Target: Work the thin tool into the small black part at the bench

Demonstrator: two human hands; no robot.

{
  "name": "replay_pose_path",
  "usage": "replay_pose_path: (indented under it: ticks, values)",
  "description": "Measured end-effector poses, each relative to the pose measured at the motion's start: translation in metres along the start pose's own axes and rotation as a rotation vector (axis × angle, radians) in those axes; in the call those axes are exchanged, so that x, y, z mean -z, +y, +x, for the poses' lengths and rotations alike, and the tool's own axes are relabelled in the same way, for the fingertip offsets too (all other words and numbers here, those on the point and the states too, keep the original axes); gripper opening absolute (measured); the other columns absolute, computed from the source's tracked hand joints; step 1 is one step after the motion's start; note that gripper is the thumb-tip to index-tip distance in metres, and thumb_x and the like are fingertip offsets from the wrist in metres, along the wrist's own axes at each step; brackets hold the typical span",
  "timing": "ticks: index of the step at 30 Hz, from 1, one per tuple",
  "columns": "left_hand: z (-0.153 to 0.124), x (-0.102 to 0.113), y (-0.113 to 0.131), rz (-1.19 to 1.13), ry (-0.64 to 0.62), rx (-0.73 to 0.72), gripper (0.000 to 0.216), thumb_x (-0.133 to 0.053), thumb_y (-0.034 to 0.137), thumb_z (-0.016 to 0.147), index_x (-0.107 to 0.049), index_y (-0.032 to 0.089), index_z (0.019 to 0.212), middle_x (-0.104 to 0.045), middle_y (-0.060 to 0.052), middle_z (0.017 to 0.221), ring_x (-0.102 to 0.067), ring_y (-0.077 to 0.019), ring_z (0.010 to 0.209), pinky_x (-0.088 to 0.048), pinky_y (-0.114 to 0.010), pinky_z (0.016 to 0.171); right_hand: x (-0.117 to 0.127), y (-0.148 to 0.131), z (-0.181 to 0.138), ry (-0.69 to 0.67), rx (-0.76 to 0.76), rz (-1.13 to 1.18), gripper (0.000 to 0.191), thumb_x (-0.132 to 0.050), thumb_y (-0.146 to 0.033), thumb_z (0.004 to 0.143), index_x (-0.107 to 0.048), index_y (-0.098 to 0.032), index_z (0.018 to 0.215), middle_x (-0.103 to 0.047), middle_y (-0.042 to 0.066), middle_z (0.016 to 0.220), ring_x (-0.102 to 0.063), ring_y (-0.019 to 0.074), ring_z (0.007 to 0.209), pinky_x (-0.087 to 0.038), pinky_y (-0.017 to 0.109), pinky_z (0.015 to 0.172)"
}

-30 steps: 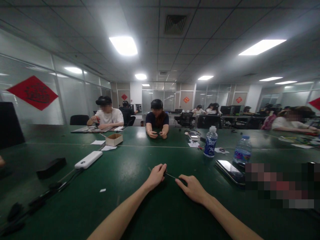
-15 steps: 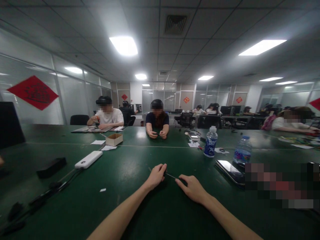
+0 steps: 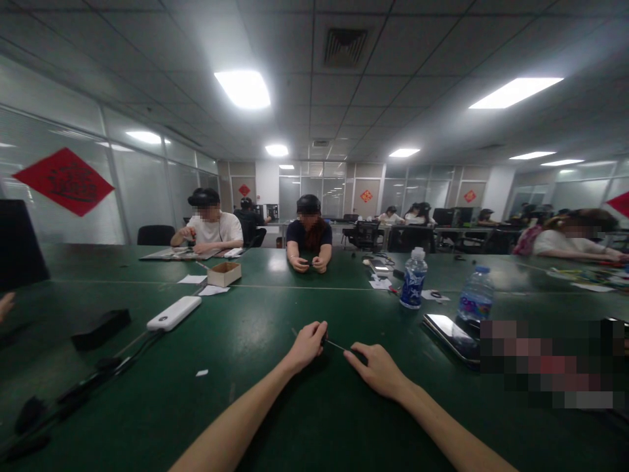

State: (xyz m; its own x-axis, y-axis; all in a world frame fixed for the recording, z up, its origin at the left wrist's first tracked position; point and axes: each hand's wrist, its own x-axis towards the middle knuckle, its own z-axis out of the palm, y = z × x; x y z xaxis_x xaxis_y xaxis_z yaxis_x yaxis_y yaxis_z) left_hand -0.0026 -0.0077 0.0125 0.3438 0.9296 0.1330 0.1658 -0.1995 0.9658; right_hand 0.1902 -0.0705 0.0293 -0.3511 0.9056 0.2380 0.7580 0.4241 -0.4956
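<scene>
— Down to the green table [image 3: 304, 426] now, and gripping firmly with the left hand [image 3: 308, 344]! Clasps a small dark piece [image 3: 324, 339] between thumb and fingers, plus a thin rod [image 3: 336, 345] on a slant.

— And with the right hand [image 3: 376, 370]?

— Reaches for the far end of the rod! Meets it at the tips of thumb and forefinger, with only a narrow gap between them. Pinching or merely touching? Cannot tell from here.

— And for the rod itself, where exactly?

— Right in the space between both hands, out in front. Too small to tell whether clear of the tabletop.

— Round about, then?

— Off beyond the right hand, a phone [image 3: 451, 335] lying flat, just short of a clear bottle [image 3: 476, 282]. Farther along, a blue-labelled bottle [image 3: 413, 282], upright. Away to the left, a white device [image 3: 174, 314] near a black box [image 3: 101, 329]. Straight across, a person in a dark shirt [image 3: 309, 242], seated, forearms on the table.
</scene>
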Motion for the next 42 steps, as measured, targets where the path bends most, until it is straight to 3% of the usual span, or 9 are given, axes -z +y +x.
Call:
replay_pose_path:
  ticks: [15, 31, 42]
  values:
    - [0.0045, -0.0011, -0.0055, 0.029, 0.013, -0.004, 0.047, -0.038, 0.062, 0.082, -0.048, 0.017, 0.078, -0.043, 0.005, 0.061, -0.042, -0.0080, 0.046, -0.031, -0.021, 0.045, 0.0011, -0.0027, -0.0003, -0.006, -0.014, -0.021, 0.043, -0.034, -0.051, 0.092, -0.064, -0.020, 0.088, -0.067, 0.004, 0.078, -0.061, 0.0172, 0.069, -0.040, 0.025, 0.063]
    - [0.0044, 0.0005, -0.0067, 0.015, 0.004, 0.001, 0.046, -0.038, 0.061, 0.083, -0.048, 0.017, 0.079, -0.044, 0.005, 0.063, -0.043, -0.0083, 0.048, -0.032, -0.022, 0.047, -0.0009, 0.0020, -0.0001, -0.018, 0.000, 0.033, 0.043, -0.034, -0.051, 0.093, -0.064, -0.020, 0.089, -0.066, 0.002, 0.079, -0.061, 0.0158, 0.071, -0.042, 0.026, 0.071]
    - [0.0038, -0.0021, -0.0032, 0.035, 0.025, -0.007, 0.044, -0.038, 0.059, 0.084, -0.047, 0.017, 0.076, -0.042, 0.006, 0.059, -0.042, -0.0080, 0.045, -0.031, -0.021, 0.044, -0.0023, 0.0020, 0.0012, 0.007, 0.003, -0.037, 0.044, -0.033, -0.051, 0.093, -0.063, -0.020, 0.087, -0.066, 0.003, 0.075, -0.060, 0.0160, 0.067, -0.041, 0.026, 0.068]
